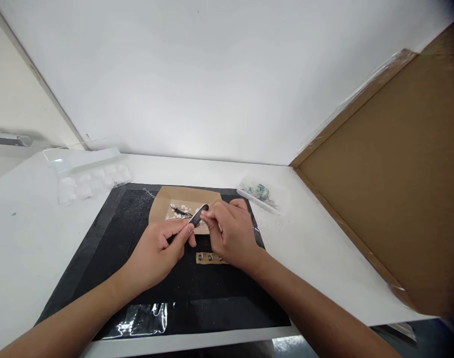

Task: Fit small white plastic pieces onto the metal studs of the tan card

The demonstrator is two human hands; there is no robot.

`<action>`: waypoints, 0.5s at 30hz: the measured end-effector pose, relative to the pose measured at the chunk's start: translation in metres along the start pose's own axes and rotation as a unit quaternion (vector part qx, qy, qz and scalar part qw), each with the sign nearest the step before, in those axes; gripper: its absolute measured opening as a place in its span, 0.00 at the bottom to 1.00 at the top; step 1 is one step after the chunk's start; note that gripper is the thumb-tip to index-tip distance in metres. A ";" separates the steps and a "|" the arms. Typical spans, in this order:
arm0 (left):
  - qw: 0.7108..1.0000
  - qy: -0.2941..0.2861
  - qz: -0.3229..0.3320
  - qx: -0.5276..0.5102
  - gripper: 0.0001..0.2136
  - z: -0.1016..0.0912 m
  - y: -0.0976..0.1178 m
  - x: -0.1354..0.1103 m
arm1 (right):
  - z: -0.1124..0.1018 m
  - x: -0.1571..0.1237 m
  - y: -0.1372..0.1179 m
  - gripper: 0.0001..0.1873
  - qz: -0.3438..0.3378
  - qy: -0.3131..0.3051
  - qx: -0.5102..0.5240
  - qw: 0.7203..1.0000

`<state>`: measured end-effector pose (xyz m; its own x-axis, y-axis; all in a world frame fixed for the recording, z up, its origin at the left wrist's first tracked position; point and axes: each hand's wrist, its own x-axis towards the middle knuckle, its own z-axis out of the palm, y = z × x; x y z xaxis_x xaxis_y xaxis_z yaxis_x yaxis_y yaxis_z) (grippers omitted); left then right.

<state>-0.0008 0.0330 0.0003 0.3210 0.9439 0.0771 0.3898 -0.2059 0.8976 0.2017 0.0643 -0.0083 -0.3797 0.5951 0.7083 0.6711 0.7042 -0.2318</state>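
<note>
My left hand pinches a dark flat strip with a rounded end and a pale edge; it resembles a nail file. The strip tilts up to the right over a brown paper tray. At its upper end, my right hand is closed in a pinch, slightly blurred. Whatever sits between those fingertips is too small to make out. Small white pieces and a thin black item lie in the tray. Below my right hand is a tan strip bearing several small shiny round parts, its right end hidden.
A black mat covers the white table's middle. A clear compartment box with white contents stands at back left. At back right is a clear tray of small green and clear packets. A cardboard panel rises on the right.
</note>
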 end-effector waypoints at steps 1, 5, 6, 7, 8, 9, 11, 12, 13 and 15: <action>1.000 -0.001 0.003 0.001 0.22 -0.001 0.000 0.000 | -0.001 0.000 0.000 0.14 -0.004 -0.018 0.010 1.000; 1.000 0.000 0.005 0.001 0.22 -0.003 0.001 -0.001 | -0.002 -0.001 -0.001 0.15 0.026 0.012 -0.007 1.000; 1.000 -0.002 0.000 -0.002 0.22 -0.003 0.001 -0.001 | -0.002 -0.001 -0.001 0.14 0.023 0.008 -0.001 1.000; 1.000 -0.005 -0.004 -0.005 0.22 -0.003 0.001 0.000 | -0.002 -0.001 -0.001 0.14 0.011 -0.006 0.007 1.000; 1.000 -0.007 -0.007 -0.007 0.22 -0.003 0.001 0.000 | -0.002 -0.001 -0.001 0.14 0.004 -0.016 0.012 1.000; 1.000 -0.008 -0.007 -0.007 0.22 -0.003 0.001 0.000 | -0.002 -0.002 -0.001 0.13 0.000 -0.020 0.013 1.000; 1.000 -0.006 0.000 -0.004 0.22 -0.003 0.001 0.000 | -0.002 -0.002 0.000 0.13 0.010 -0.011 0.010 1.000; 1.000 -0.004 0.004 -0.003 0.22 -0.003 0.001 0.000 | -0.003 -0.002 0.001 0.12 0.016 -0.005 0.015 1.000; 1.000 -0.003 0.006 -0.003 0.22 -0.003 0.002 0.000 | -0.003 -0.002 0.002 0.12 0.022 0.001 0.028 0.999; 1.000 -0.006 0.005 -0.006 0.22 -0.003 0.003 -0.001 | -0.004 -0.003 0.004 0.10 0.035 0.014 0.071 0.997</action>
<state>-0.0030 0.0329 0.0040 0.3357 0.9385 0.0808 0.3767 -0.2124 0.9017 0.2077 0.0641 -0.0083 -0.3161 0.6351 0.7048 0.5972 0.7104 -0.3723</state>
